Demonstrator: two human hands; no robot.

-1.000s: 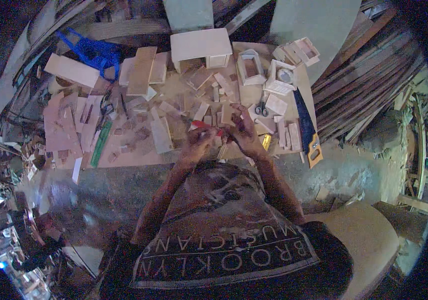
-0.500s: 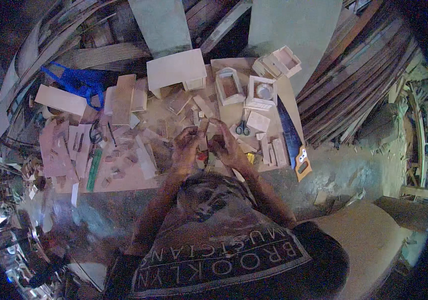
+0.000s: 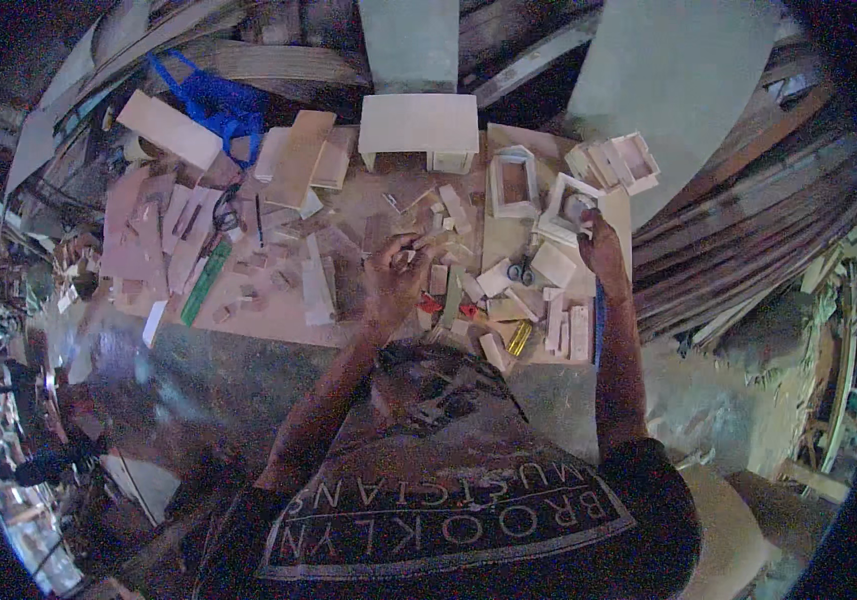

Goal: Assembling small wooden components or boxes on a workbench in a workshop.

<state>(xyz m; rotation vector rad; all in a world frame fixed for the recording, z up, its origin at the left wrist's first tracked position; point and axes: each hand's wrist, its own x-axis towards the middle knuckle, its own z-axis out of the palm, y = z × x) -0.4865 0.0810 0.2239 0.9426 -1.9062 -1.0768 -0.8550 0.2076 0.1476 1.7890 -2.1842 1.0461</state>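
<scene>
Near the middle of the workbench my left hand (image 3: pixel 396 268) is closed, its thumb and fingers curled together. What sits in its fingertips is too blurred to name. Small wood offcuts (image 3: pixel 454 210) lie just beyond it. My right hand (image 3: pixel 602 248) is stretched out to the right, thumb and forefinger apart at the right edge of a small pale wooden box (image 3: pixel 550 222). A round pale object (image 3: pixel 575 207) rests inside that box, close to the fingertips. Whether the fingers touch it cannot be seen. Between my hands are black-handled scissors (image 3: pixel 521 270) and a red-handled tool (image 3: pixel 431 303).
A pale miniature wooden table (image 3: pixel 418 124) stands at the back, beside a hollow wooden frame (image 3: pixel 514 184) and a drawer-like box (image 3: pixel 634 162). Left lie a green ruler (image 3: pixel 206 282), boards (image 3: pixel 170 130) and a blue bag (image 3: pixel 216 100). A blue saw blade (image 3: pixel 598 318) shows beside my right forearm.
My hands were together over the middle of the bench around a small wooden piece. They have parted: the right has gone right to the box, the left stays mid-bench. My view has shifted.
</scene>
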